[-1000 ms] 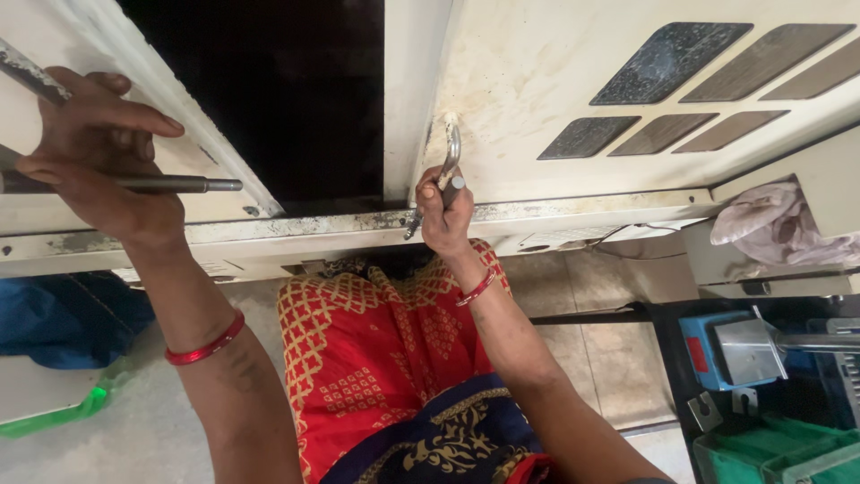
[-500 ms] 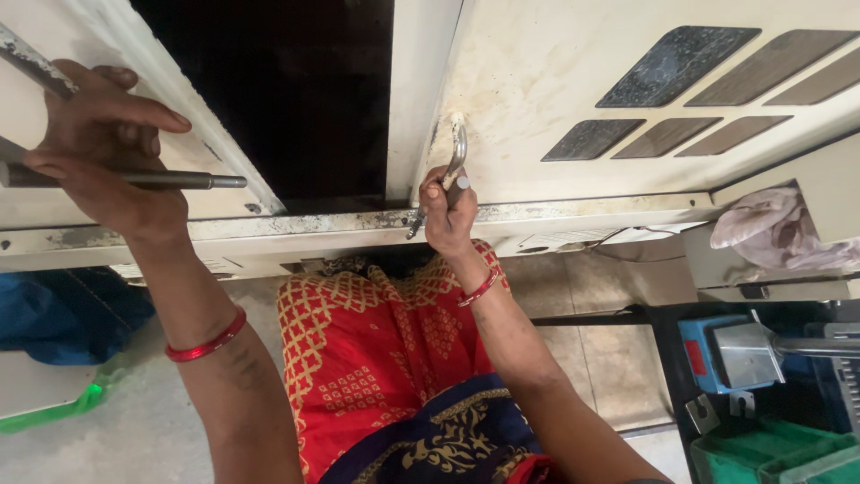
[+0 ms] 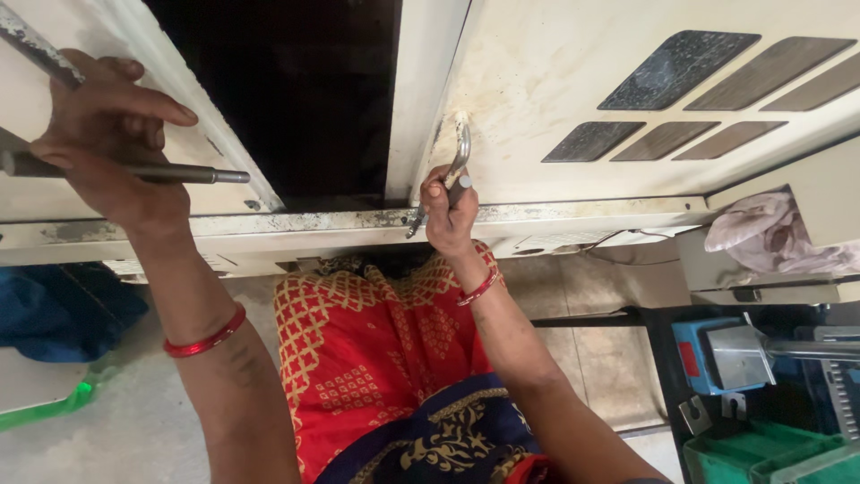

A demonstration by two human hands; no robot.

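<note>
The view looks straight down a cream-painted cabinet front, scuffed and stained, with grime along its lower ledge [image 3: 573,215]. The right hand [image 3: 451,208] is up against the closed right door [image 3: 555,99], fingers curled tight round the curved metal handle [image 3: 460,151] fixed near that door's inner edge; the thumb side presses on the door face. The handle is on the stained patch beside the central post [image 3: 428,81], just above the ledge. Inset dark and brown slanted panels [image 3: 676,58] mark the door's upper right.

Over on the other side, the left hand [image 3: 112,148] is wrapped round a slim steel rod [image 3: 179,173] that runs level across the open left door [image 3: 116,193]; the fingers close over it from above, index finger stretched out along the door. Between the two doors the cabinet interior [image 3: 296,90] is black, nothing readable inside.

Red bangles [image 3: 208,339] ring both wrists. Below, a red patterned garment [image 3: 376,358] with a navy and gold border covers the lap. The floor is pale tile [image 3: 582,350]. A blue bundle [image 3: 63,309] lies at left with a green strip [image 3: 49,408] near it. At right, a crumpled pinkish cloth [image 3: 770,233] lies on a shelf, above a blue and grey metal device [image 3: 726,354] and a green tray [image 3: 761,457].
</note>
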